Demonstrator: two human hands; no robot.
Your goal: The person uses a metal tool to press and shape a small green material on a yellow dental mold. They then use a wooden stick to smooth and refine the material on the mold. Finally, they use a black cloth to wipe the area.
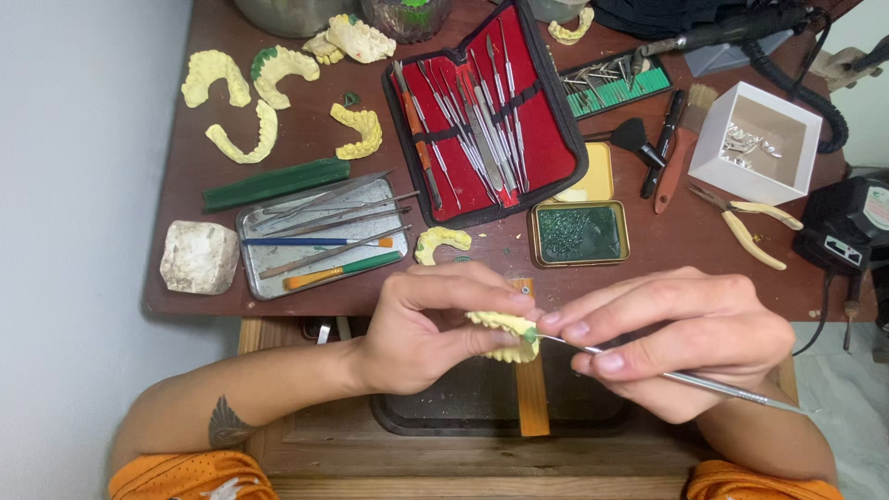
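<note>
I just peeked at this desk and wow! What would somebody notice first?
Probably the two hands at the front: the left hand holds a yellow teeth model, and the right hand touches it with a thin metal tool. Behind them lies an open red case of metal tools, with more yellow teeth models scattered at the back left.

Seven yellow dental casts (215, 74), two hands (426, 333), one white box (767, 141).

Pale yellow dental cast (505, 335), arch-shaped with moulded teeth, pinched in left hand (421, 329) above dark tray, small green wax spot at its right edge. Slim metal carving instrument (667, 375), tip touching that spot, gripped in right hand (685, 338).
</note>
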